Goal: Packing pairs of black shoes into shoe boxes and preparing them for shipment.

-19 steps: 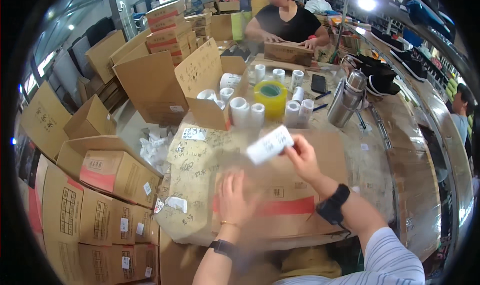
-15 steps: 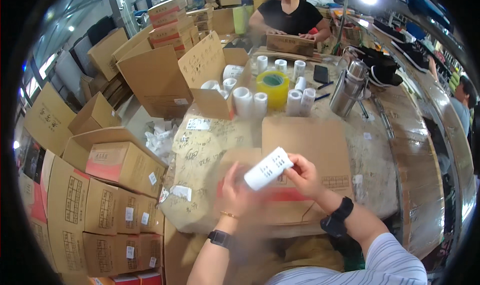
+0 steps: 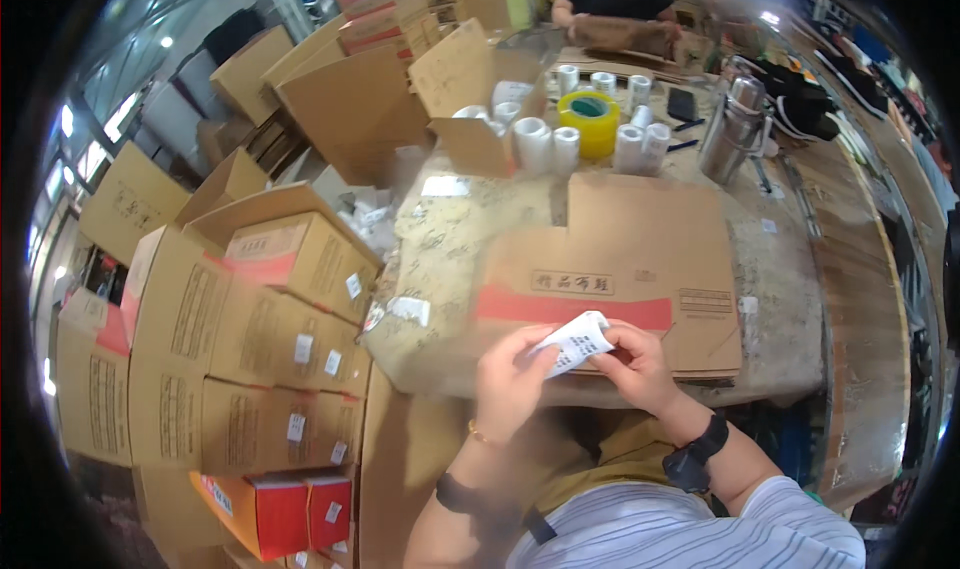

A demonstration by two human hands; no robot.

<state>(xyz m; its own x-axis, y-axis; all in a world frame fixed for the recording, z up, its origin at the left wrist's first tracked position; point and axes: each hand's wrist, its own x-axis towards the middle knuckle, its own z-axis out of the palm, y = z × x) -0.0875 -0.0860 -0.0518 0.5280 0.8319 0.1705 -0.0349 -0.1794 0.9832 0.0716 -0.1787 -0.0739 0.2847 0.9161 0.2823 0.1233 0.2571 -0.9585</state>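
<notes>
A flattened carton (image 3: 620, 269) lies at the tabletop's (image 3: 780, 269) near edge; label rolls (image 3: 545, 144) and a tape roll (image 3: 590, 119) stand behind it.

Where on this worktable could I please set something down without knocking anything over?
The flattened brown cardboard box lying before both hands is bare on top. The marbled tabletop strip to its right, toward the wooden edge, is free too. The far end is crowded: white paper rolls, yellow tape roll, steel flask.

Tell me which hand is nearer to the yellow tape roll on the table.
Right. The right hand lies almost straight below the yellow tape roll, across the flattened cardboard box; the left hand sits farther left. Both hold a white paper label, far from the roll.
</notes>
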